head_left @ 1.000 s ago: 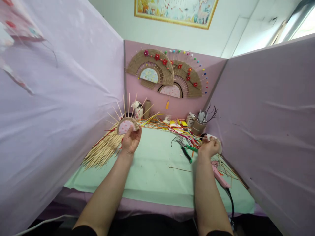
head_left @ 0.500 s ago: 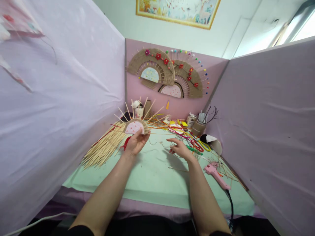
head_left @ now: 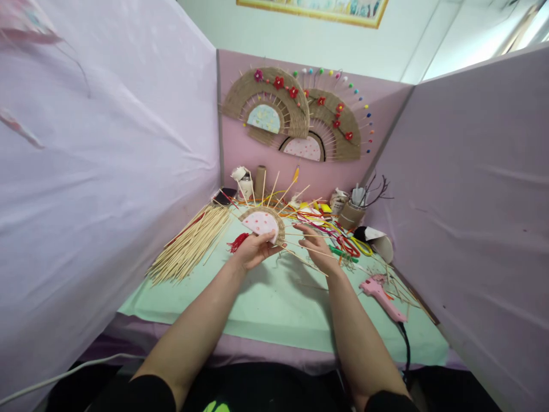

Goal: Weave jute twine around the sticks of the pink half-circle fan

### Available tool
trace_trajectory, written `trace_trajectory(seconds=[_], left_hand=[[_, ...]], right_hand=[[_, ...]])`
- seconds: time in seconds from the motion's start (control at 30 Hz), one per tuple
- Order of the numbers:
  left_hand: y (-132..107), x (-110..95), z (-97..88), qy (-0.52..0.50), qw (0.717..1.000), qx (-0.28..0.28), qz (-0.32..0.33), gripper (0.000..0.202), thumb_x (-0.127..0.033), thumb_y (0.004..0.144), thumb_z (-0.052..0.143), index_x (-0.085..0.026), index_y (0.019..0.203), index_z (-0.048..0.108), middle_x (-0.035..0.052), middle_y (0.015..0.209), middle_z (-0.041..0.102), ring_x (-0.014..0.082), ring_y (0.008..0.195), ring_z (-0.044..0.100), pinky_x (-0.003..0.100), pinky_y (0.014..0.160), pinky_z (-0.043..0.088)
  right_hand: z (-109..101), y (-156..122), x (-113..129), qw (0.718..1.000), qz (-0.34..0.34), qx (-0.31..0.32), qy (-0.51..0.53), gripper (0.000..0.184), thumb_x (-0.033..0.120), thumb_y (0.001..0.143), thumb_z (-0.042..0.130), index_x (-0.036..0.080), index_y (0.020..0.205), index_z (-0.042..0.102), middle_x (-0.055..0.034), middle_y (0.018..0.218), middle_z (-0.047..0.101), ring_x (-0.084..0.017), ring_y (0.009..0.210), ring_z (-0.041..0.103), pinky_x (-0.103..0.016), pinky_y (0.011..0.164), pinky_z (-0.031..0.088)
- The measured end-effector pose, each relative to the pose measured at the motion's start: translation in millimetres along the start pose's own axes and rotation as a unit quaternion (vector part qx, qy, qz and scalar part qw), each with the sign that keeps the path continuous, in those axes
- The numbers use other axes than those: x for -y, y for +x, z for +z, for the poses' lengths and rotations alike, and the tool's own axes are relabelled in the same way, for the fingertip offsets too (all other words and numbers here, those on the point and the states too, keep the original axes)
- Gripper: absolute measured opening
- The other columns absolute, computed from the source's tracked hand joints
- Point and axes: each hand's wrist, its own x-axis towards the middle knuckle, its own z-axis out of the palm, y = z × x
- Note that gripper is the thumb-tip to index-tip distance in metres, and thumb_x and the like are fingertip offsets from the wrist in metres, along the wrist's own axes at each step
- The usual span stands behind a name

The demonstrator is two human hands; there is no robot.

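Note:
A half-round woven fan (head_left: 261, 222) with a pink dotted centre and a twine rim is gripped at its lower right corner by my left hand (head_left: 256, 249), thumb on the front. Thin sticks radiate from its rim, and the lowest ones slant down to the right. Behind these sticks is my right hand (head_left: 316, 249), its fingers bent and apart; whether it touches any stick is hard to see. A red tassel (head_left: 237, 243) lies on the table just left of my left hand.
A heap of thin sticks (head_left: 191, 243) lies on the left. On the right are a pink glue gun (head_left: 383, 297), green-handled tool (head_left: 343, 253), coloured cords (head_left: 349, 243) and a pot of twigs (head_left: 351, 214). Finished fans (head_left: 295, 91) hang on the back panel between side panels.
My left hand has moved right with the fan and tilted it clockwise, so its lower sticks now cross in front of my right hand. The camera view has dipped slightly.

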Motion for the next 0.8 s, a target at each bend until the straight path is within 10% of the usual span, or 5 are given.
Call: trace_trajectory(seconds=[0.17,0.37,0.8], left_hand=[[1.1,0.3,-1.2,-0.005,1.0,0.002,0.012,0.018,-0.008,0.079,0.059,-0.011,0.095,0.064,0.0074,0.089,0.07,0.015,0.077,0.066,0.038,0.087,0.054],[1.7,-1.0,-3.7,-0.006,1.0,0.007,-0.006,0.016,-0.008,0.079,0.058,-0.01,0.094,0.064,0.0092,0.09,0.071,0.016,0.08,0.067,0.037,0.09,0.052],[4.9,-1.1,-6.4,-0.004,0.999,-0.034,-0.028,0.013,-0.006,0.079,0.058,-0.008,0.09,0.064,0.0101,0.085,0.07,0.0163,0.077,0.067,0.037,0.085,0.055]], right_hand=[[24.7,-7.3,19.6,0.975,0.03,0.092,0.201,0.045,0.039,0.078,0.06,0.025,0.12,0.058,-0.0059,0.115,0.063,-0.019,0.101,0.058,-0.034,0.089,0.044],[21.5,-7.8,11.7,0.977,0.092,0.077,0.176,0.027,0.042,0.075,0.066,0.017,0.085,0.066,0.0005,0.072,0.06,-0.01,0.061,0.048,-0.022,0.057,0.037],[16.6,-5.2,6.4,0.971,0.113,0.04,0.206,0.029,0.047,0.066,0.072,0.02,0.074,0.065,0.0009,0.064,0.054,-0.011,0.058,0.044,-0.025,0.056,0.037]])
